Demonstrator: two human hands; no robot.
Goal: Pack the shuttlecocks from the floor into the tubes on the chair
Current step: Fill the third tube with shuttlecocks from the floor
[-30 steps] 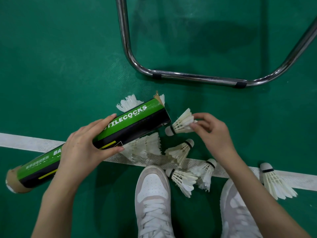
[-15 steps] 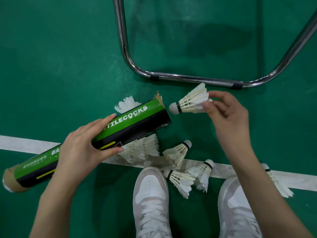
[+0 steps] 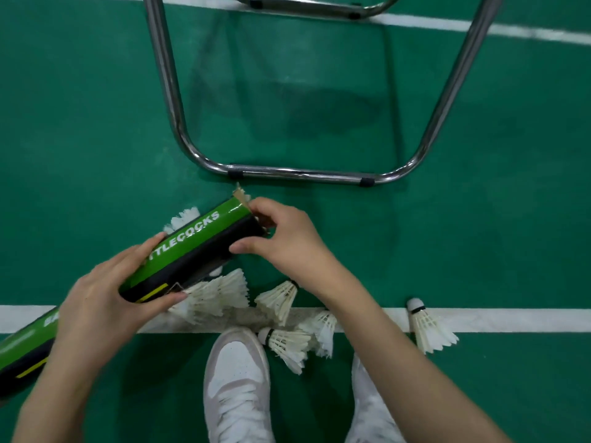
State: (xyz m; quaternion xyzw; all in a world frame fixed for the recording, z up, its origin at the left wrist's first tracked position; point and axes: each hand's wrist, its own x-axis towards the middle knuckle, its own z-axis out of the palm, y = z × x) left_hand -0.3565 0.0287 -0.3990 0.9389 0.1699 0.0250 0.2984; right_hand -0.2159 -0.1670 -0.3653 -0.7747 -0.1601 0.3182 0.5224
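One tube (image 3: 179, 260) held mid-body in left hand (image 3: 105, 302), fingers wrapped round it. Right hand (image 3: 287, 241) curled at tube mouth; contents hidden, likely seating a shuttlecock. Several loose shuttlecocks (image 3: 278, 298) on floor by shoes. Next: push flush, grab another.

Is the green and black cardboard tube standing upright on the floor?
No, the green and black cardboard tube is held slanting off the floor by the left hand.
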